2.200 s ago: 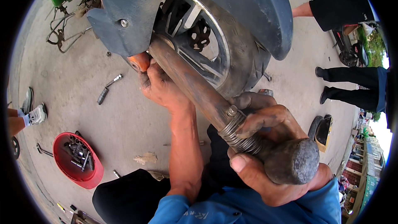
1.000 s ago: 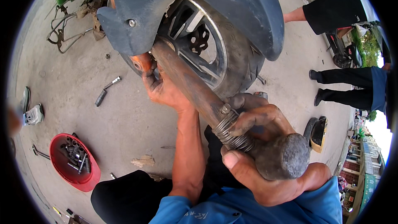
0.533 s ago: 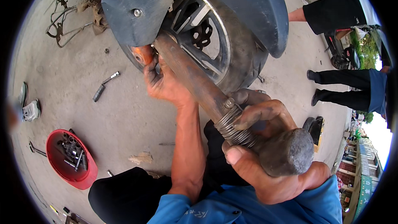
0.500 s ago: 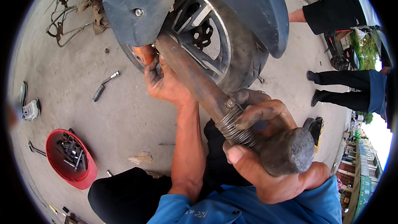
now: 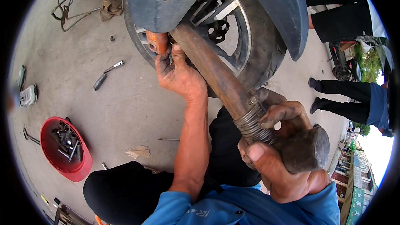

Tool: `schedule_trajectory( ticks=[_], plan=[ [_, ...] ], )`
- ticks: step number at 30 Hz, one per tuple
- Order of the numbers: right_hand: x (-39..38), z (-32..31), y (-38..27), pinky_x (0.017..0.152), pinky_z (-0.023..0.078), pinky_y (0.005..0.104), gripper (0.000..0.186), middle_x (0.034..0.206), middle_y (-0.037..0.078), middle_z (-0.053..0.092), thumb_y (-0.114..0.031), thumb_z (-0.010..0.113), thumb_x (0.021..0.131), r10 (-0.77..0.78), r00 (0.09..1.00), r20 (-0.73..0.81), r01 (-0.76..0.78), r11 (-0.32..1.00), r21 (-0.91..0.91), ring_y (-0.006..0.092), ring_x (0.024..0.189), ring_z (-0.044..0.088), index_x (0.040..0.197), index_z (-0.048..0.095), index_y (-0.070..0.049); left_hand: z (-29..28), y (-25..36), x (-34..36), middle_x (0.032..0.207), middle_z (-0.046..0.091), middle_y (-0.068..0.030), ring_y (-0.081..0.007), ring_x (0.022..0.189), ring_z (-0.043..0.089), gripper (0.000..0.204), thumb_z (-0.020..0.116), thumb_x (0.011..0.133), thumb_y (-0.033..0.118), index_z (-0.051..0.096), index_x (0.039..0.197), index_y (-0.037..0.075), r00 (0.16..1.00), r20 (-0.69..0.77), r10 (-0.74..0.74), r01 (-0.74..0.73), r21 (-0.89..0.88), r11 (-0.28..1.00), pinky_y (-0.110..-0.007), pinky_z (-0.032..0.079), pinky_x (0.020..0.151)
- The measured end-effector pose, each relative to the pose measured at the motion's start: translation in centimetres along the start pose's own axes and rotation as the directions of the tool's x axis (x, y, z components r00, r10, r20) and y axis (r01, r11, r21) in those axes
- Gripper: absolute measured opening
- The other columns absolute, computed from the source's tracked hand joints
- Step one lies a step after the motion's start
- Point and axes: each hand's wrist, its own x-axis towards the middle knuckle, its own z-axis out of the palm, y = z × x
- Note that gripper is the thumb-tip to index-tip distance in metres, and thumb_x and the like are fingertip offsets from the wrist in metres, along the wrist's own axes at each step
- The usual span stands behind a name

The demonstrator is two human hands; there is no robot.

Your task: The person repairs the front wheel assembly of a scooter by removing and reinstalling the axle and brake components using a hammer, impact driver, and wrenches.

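My right hand (image 5: 273,173) is wrapped round a hammer (image 5: 216,71) close to its heavy, dark metal head. A coil of wire (image 5: 253,126) binds the wooden handle just below the head. The handle slants away to the upper left, its far end beside the wheel (image 5: 262,33) under the dark grey fender (image 5: 162,14). My left hand (image 5: 183,79) is closed, thumb and fingers pinched at the orange metal part (image 5: 156,42) next to the handle's far end. What those fingertips hold is hidden. Dark grime covers the fingers of both hands.
A ratchet wrench (image 5: 107,75) lies on the concrete at left. Below it stands a red bowl (image 5: 85,164) with several sockets. A metal rod (image 5: 168,139) lies near my left forearm. People stand at right; a shoe (image 5: 29,95) shows at far left.
The wheel, fender, hammer and both hands have shifted right in view. The hammer's handle still points at the wheel, and both hands keep their holds.
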Motion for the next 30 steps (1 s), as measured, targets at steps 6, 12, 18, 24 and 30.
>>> schedule_trajectory(
  ticks=[6, 12, 18, 24, 30],
  plan=[
    [-0.1, 0.3, 1.4, 0.070, 0.054, 0.0323, 0.048, 0.135, 0.023, 0.045, -0.005, 0.074, 0.087, -0.094, 0.996, 0.008, 0.090, 0.970, 0.225, 0.0202, 0.086, 0.065, 0.119, 0.040, -0.004, -0.2, 0.1, 0.3, 0.098, 0.068, -0.0094, -0.0137, 0.088, 0.062, 0.025, 0.073, 0.095, 0.015, 0.061, 0.100, -0.006, 1.000, 0.008, 0.002, -0.002, -0.011, 1.000, -0.028, 0.051, 0.079],
    [0.4, 2.3, -2.3, 0.071, 0.054, 0.0331, 0.048, 0.136, 0.023, 0.046, -0.005, 0.074, 0.087, 0.031, 0.988, -0.153, -0.007, 0.988, 0.155, 0.0206, 0.086, 0.065, 0.120, 0.039, -0.004, 0.3, 0.4, -0.1, 0.106, 0.067, -0.0137, -0.0164, 0.093, 0.063, 0.031, 0.073, 0.095, 0.016, 0.058, 0.108, -0.008, 0.997, 0.019, -0.074, 0.075, -0.028, 0.997, -0.029, 0.052, 0.083],
    [0.8, -1.2, 1.1, 0.078, 0.050, 0.0331, 0.046, 0.129, 0.019, 0.050, -0.003, 0.073, 0.085, -0.039, 0.999, -0.025, 0.042, 0.990, 0.138, 0.0198, 0.093, 0.061, 0.120, 0.044, -0.002, -0.5, -0.8, 0.9, 0.131, 0.055, -0.0230, -0.0237, 0.116, 0.057, 0.054, 0.072, 0.096, 0.017, 0.041, 0.130, -0.009, 0.979, 0.072, 0.193, -0.200, 0.120, 0.972, -0.032, 0.049, 0.095],
    [1.4, -2.6, 1.7, 0.098, 0.045, 0.0332, 0.039, 0.117, 0.010, 0.057, 0.001, 0.073, 0.081, -0.159, 0.987, -0.035, 0.161, 0.982, 0.100, 0.0173, 0.113, 0.056, 0.116, 0.057, 0.000, 0.1, -0.6, 0.6, 0.140, 0.048, -0.0248, -0.0242, 0.119, 0.057, 0.060, 0.068, 0.098, 0.017, 0.034, 0.141, -0.007, 0.963, 0.105, 0.248, -0.253, 0.034, 0.967, -0.033, 0.050, 0.097],
    [2.2, -3.8, 1.4, 0.078, 0.048, 0.0274, 0.036, 0.099, 0.006, 0.064, -0.005, 0.076, 0.081, -0.095, 0.995, -0.009, 0.095, 0.984, 0.150, 0.0128, 0.089, 0.062, 0.114, 0.061, 0.000, -1.0, 0.3, 1.5, 0.132, 0.056, -0.0235, -0.0230, 0.109, 0.064, 0.061, 0.066, 0.100, 0.021, 0.035, 0.143, -0.010, 0.909, 0.284, 0.304, -0.367, 0.204, 0.907, -0.033, 0.053, 0.091]
  ],
)
